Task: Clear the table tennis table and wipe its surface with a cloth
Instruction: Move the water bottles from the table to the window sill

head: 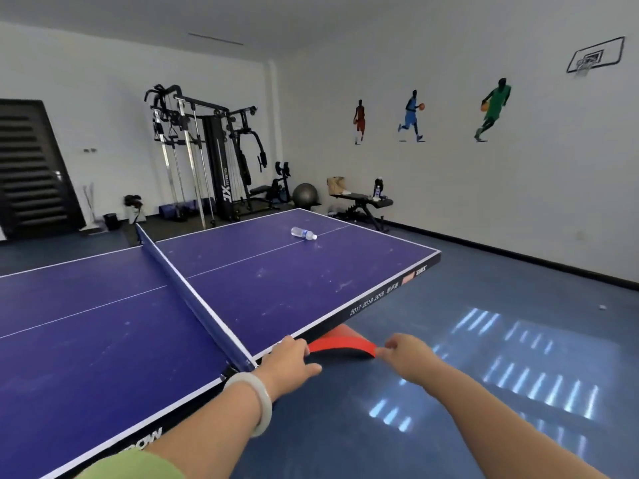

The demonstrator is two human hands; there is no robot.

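The blue table tennis table (103,340) fills the left and middle, with its net (186,292) running across it. A clear plastic water bottle (303,233) lies on its side on the far half. Beyond the table's near side edge, by the net post, both hands hold a red cloth with a black edge (340,345). My left hand (290,357) grips the cloth's left end at the table edge. My right hand (403,350) pinches its right corner. The cloth hangs stretched between them over the floor.
A multi-gym machine (207,157), an exercise ball (305,195) and a weight bench (363,205) carrying a bottle and a bag stand beyond the table's far end. Blue floor (518,323) stretches to the right. A small white ball (602,307) lies there.
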